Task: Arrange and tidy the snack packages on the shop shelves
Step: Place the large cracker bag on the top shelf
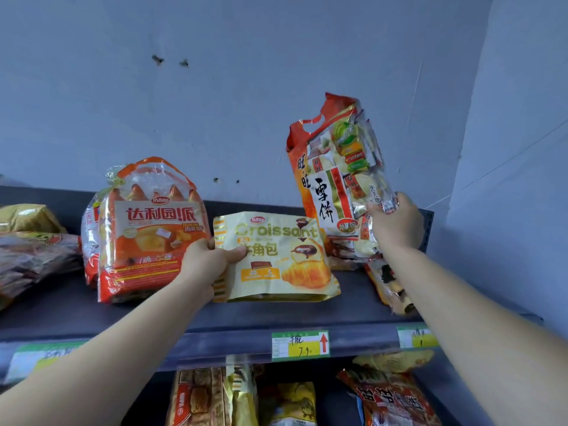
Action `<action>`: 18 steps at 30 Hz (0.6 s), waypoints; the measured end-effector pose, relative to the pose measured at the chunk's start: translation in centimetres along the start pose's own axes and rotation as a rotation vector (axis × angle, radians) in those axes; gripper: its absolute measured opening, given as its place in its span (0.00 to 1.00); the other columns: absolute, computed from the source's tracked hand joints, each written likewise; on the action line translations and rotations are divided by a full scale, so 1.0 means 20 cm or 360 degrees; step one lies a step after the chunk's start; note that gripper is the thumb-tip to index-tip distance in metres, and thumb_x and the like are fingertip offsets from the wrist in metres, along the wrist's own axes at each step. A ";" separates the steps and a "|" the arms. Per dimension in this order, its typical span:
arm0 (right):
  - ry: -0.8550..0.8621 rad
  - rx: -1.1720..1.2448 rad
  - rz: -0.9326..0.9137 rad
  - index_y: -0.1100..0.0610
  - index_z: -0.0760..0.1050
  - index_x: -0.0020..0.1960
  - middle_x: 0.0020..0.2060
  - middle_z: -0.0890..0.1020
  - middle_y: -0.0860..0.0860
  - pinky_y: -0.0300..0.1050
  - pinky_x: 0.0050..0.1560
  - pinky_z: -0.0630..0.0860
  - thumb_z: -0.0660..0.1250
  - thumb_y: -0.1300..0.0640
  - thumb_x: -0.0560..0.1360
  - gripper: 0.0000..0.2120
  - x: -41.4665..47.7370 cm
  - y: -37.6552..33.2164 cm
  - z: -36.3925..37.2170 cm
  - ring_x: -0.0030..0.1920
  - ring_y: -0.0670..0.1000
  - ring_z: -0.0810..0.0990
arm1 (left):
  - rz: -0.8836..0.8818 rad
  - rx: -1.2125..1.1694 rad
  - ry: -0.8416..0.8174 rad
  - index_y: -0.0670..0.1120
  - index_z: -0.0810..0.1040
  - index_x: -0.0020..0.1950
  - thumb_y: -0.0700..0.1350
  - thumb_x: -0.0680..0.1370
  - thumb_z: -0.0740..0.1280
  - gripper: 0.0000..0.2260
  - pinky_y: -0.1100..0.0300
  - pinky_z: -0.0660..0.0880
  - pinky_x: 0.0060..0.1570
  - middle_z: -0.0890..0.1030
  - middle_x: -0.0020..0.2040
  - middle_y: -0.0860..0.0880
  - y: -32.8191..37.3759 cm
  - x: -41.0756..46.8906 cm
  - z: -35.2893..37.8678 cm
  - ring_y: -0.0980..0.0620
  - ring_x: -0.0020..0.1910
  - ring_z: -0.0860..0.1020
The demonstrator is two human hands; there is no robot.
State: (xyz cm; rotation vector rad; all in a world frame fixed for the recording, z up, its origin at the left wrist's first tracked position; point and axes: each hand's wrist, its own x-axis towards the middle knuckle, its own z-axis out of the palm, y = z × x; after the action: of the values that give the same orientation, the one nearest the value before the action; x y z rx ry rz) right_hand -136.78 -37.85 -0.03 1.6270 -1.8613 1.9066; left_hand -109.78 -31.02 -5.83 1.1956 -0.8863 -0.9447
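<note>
1. Two packages are held at the upper shelf (215, 318).
2. The croissant pack (276, 256), stood on the shelf beside the orange pie bag (144, 232), is gripped at its left edge by the left hand (212, 259), thumb across the front.
3. The rice cracker bag (335, 167) is held upright above the shelf, its lower right corner clasped in the right hand (396, 222).

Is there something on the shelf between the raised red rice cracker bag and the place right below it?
Yes. Right under the rice cracker bag in the right hand, similar packs lie on the shelf. The croissant pack, gripped by the left hand, stands close on their left.
</note>
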 end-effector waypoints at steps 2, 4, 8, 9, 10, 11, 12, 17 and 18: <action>0.0059 0.0139 -0.0017 0.55 0.75 0.55 0.49 0.82 0.51 0.50 0.47 0.76 0.68 0.47 0.75 0.13 0.01 -0.01 -0.01 0.48 0.58 0.80 | -0.0013 0.0091 0.0044 0.44 0.74 0.55 0.40 0.70 0.76 0.17 0.43 0.81 0.46 0.84 0.47 0.43 -0.04 0.03 0.03 0.42 0.43 0.84; 0.0120 0.0267 -0.0031 0.55 0.75 0.53 0.46 0.81 0.50 0.49 0.46 0.75 0.68 0.48 0.75 0.11 0.02 -0.03 -0.03 0.46 0.57 0.80 | -0.0053 0.0135 0.0077 0.43 0.74 0.58 0.39 0.71 0.75 0.18 0.42 0.80 0.48 0.83 0.50 0.42 -0.07 0.07 0.07 0.42 0.45 0.83; 0.0176 0.0504 0.0016 0.54 0.76 0.51 0.45 0.81 0.49 0.44 0.44 0.71 0.69 0.49 0.75 0.10 0.01 -0.05 -0.07 0.44 0.53 0.79 | -0.0035 0.0272 0.0017 0.44 0.59 0.76 0.32 0.74 0.70 0.34 0.49 0.76 0.52 0.72 0.68 0.40 -0.12 0.11 0.16 0.42 0.59 0.76; 0.0163 0.0558 0.0038 0.54 0.76 0.50 0.44 0.81 0.49 0.43 0.43 0.70 0.70 0.49 0.74 0.10 0.01 -0.05 -0.08 0.43 0.52 0.78 | 0.0001 0.0369 -0.0040 0.45 0.56 0.78 0.33 0.73 0.71 0.37 0.51 0.73 0.56 0.70 0.70 0.40 -0.13 0.11 0.18 0.42 0.63 0.73; 0.0142 0.0616 0.0055 0.54 0.75 0.48 0.43 0.81 0.49 0.42 0.43 0.69 0.70 0.50 0.74 0.09 0.01 -0.06 -0.09 0.41 0.51 0.77 | 0.0038 0.0447 -0.0091 0.46 0.56 0.78 0.34 0.73 0.72 0.39 0.53 0.71 0.58 0.69 0.71 0.41 -0.15 0.11 0.19 0.43 0.65 0.71; 0.0113 0.0678 0.0069 0.53 0.75 0.45 0.41 0.80 0.48 0.43 0.43 0.69 0.70 0.50 0.73 0.08 0.01 -0.06 -0.09 0.40 0.51 0.77 | 0.0056 0.0481 -0.0129 0.46 0.58 0.77 0.36 0.73 0.73 0.38 0.55 0.69 0.59 0.69 0.71 0.42 -0.15 0.09 0.20 0.43 0.66 0.71; 0.0082 0.0736 0.0083 0.52 0.73 0.42 0.39 0.78 0.47 0.43 0.42 0.70 0.71 0.51 0.73 0.08 0.01 -0.06 -0.09 0.38 0.49 0.75 | 0.0083 0.0491 -0.0144 0.46 0.60 0.77 0.38 0.73 0.74 0.36 0.56 0.68 0.58 0.70 0.71 0.43 -0.15 0.09 0.20 0.44 0.66 0.71; -0.0146 0.0978 0.0178 0.55 0.74 0.47 0.41 0.78 0.49 0.42 0.40 0.70 0.71 0.53 0.73 0.09 -0.02 -0.10 -0.08 0.40 0.48 0.75 | 0.0237 0.0264 -0.0033 0.46 0.63 0.75 0.55 0.75 0.70 0.32 0.51 0.68 0.67 0.68 0.73 0.44 -0.08 0.04 0.18 0.44 0.68 0.69; -0.0199 0.1034 0.0199 0.56 0.74 0.50 0.43 0.78 0.49 0.42 0.41 0.70 0.71 0.54 0.74 0.10 -0.03 -0.11 -0.08 0.43 0.49 0.76 | 0.0273 0.0203 -0.0001 0.47 0.62 0.76 0.58 0.75 0.69 0.33 0.49 0.68 0.67 0.68 0.73 0.44 -0.06 0.02 0.18 0.44 0.69 0.69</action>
State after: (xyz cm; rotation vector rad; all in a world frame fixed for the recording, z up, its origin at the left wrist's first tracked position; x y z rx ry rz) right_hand -136.17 -35.60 1.52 1.8386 -1.4855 2.7251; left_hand -113.05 -32.74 -6.38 1.2058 -1.0451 -0.7593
